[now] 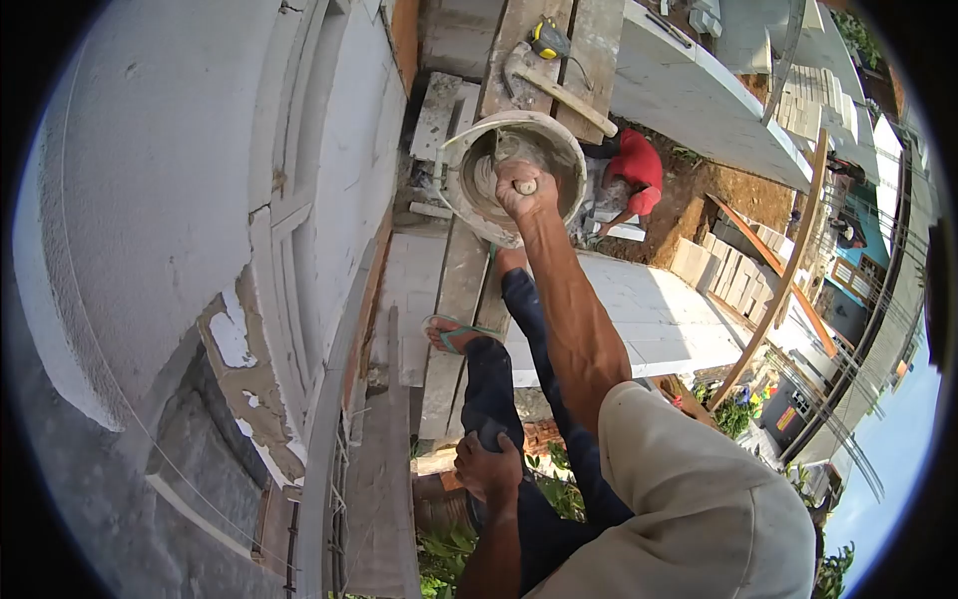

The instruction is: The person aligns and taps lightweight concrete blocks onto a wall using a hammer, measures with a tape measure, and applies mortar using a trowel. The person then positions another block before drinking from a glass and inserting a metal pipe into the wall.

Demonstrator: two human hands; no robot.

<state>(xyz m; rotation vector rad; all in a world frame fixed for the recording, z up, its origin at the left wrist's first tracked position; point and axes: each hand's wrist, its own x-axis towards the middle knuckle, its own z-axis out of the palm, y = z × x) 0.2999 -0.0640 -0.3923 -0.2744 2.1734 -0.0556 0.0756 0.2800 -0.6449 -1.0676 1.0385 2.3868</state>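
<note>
My right hand (521, 195) reaches into a mortar-smeared bucket (565, 140), closed round the handle of a trowel (526, 187). The handle's round end points up at me; the blade is mostly hidden by my fist and the bucket. Wet grey mortar (529, 147) lies inside the bucket, which stands on wooden planks. Lower down, my left hand (489, 469) is beside my dark trouser leg, its fingers bent around a small dark grey thing (491, 434) whose kind I cannot make out.
A hammer (564, 92) and a yellow-black tape measure (548, 40) lie on the planks (594, 60) beyond the bucket. My sandalled foot (454, 335) is on a plank. Below, a person in red (639, 165) crouches by white blocks. A pale wall (339, 150) runs along the left.
</note>
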